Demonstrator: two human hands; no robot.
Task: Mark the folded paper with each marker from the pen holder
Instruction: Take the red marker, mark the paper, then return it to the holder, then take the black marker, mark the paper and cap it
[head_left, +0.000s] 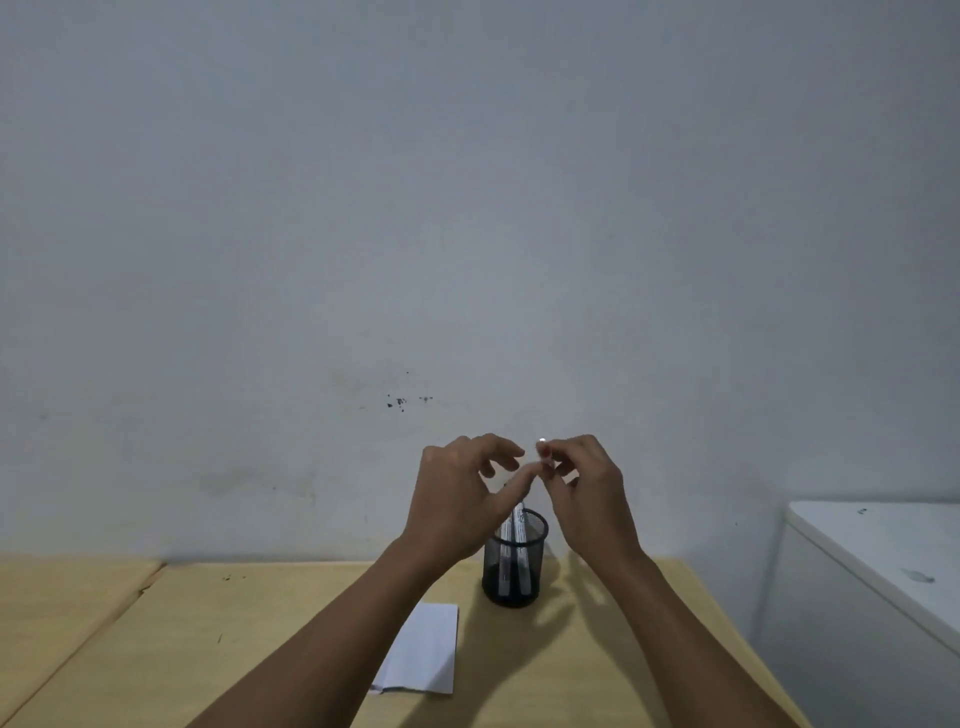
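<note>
I see both hands raised above the black mesh pen holder (514, 564), which stands on the wooden table (260, 623) and holds white-barrelled markers (518, 525). My right hand (589, 493) pinches a small white piece, likely a marker's cap end, between thumb and fingers. My left hand (457, 499) curls loosely beside it, thumb reaching toward that piece; I cannot tell whether it grips anything. The folded paper (423, 649) lies flat at seven o'clock from the holder, near it.

Marker tops (519, 519) hidden behind hands (524, 483) — grip unclear (blurred), folded paper's (426, 649) left edge behind forearm
</note>
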